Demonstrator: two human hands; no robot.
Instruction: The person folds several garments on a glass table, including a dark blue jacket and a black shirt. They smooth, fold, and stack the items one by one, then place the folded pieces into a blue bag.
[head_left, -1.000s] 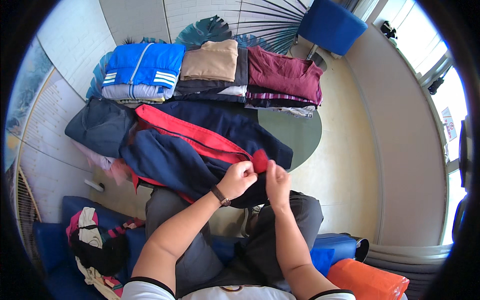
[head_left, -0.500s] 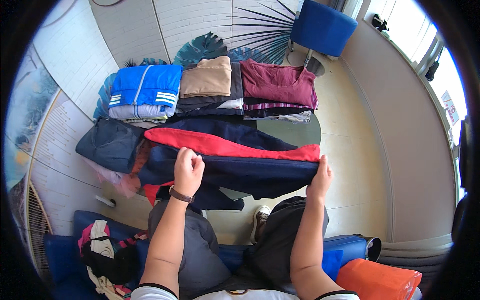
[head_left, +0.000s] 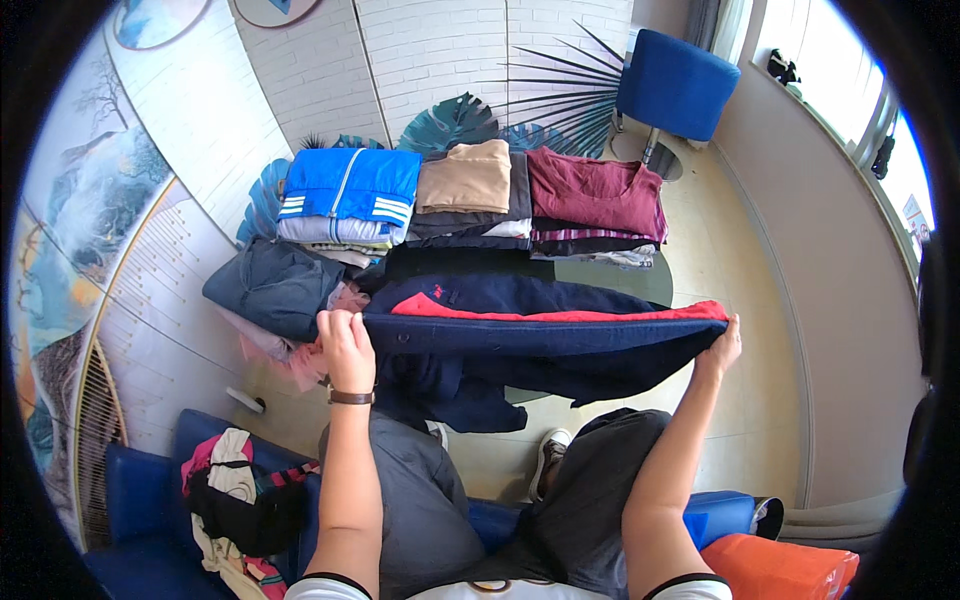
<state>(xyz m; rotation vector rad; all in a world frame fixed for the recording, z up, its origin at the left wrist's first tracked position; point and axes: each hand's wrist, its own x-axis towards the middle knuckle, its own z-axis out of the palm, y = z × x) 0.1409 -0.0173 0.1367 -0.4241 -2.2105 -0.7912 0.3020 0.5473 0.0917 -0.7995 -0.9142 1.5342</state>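
Note:
A navy garment with a red stripe [head_left: 540, 335] hangs stretched out wide between my two hands, above a dark round table [head_left: 600, 275]. My left hand [head_left: 345, 345], with a brown wristband, grips its left end. My right hand [head_left: 722, 345] grips its right end, arm held far out. Loose navy cloth hangs down below the stretched edge, over my knees.
Three stacks of folded clothes lie behind: a blue jacket with white stripes [head_left: 350, 190], a tan top [head_left: 468, 178], a maroon shirt [head_left: 595, 195]. A dark grey folded garment [head_left: 275, 285] lies left. A blue stool [head_left: 675, 85] stands behind. Mixed clothes [head_left: 235, 495] sit at lower left, an orange bag [head_left: 780, 565] at lower right.
My hands were together at the garment's middle; they have moved far apart, left and right, pulling the navy and red garment out flat and lifting it.

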